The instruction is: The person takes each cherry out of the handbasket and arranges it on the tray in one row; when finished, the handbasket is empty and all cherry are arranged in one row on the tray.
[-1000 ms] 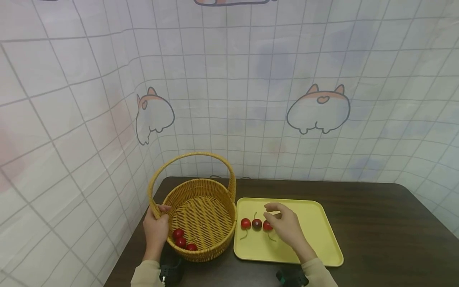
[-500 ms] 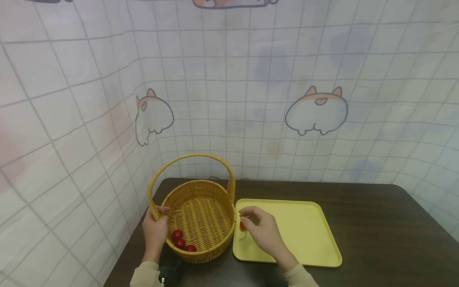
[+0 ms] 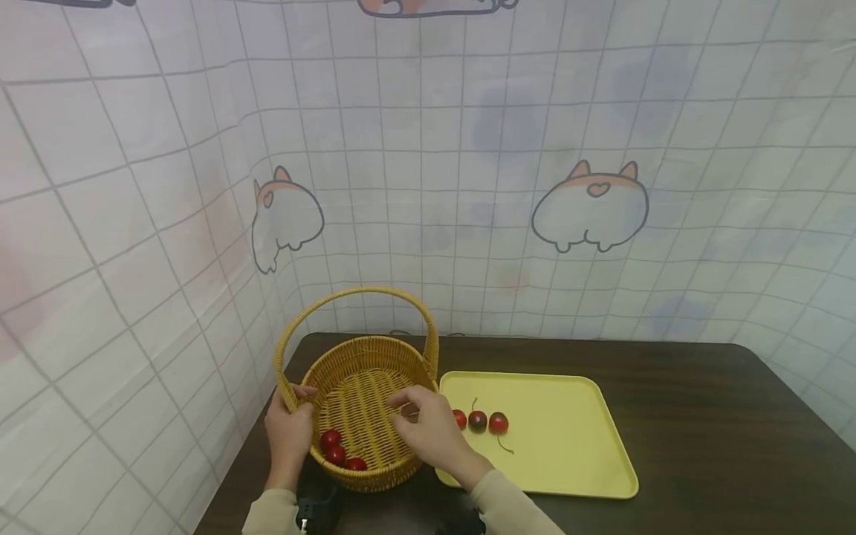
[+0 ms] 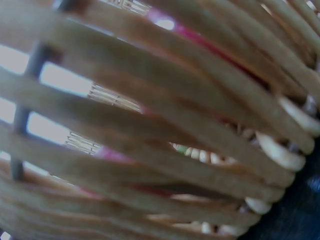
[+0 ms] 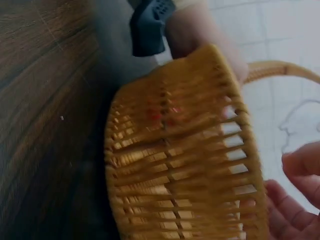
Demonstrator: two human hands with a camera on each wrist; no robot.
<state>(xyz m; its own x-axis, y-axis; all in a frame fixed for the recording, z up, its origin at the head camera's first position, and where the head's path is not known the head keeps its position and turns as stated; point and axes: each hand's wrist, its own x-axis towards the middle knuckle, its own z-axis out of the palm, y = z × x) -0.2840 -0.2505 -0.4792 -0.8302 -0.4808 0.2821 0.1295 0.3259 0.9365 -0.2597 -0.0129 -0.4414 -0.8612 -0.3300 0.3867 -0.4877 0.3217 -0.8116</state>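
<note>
A yellow wicker basket [image 3: 374,475] with a tall arched handle stands on the table's left part. My left hand [image 3: 289,438] grips it at its left rim, by the foot of the handle. Several red cherries [image 3: 336,455] lie inside at the near left. My right hand [image 3: 431,431] hovers over the basket's right rim, thumb and fingers bent towards each other; whether anything is between them is hidden. In the right wrist view, its fingertips [image 5: 287,207] show beside the woven wall. Three stemmed cherries [image 3: 498,423] lie in a row on the yellow tray [image 3: 568,446].
The dark wooden table [image 3: 709,416] extends to the right of the tray. A white gridded curtain [image 3: 468,260] with cartoon animals hangs behind and along the left. In the left wrist view, basket weave fills the picture.
My right hand has moved left from above the tray to above the basket's right rim, uncovering the tray cherries. My left hand stays on the basket.
</note>
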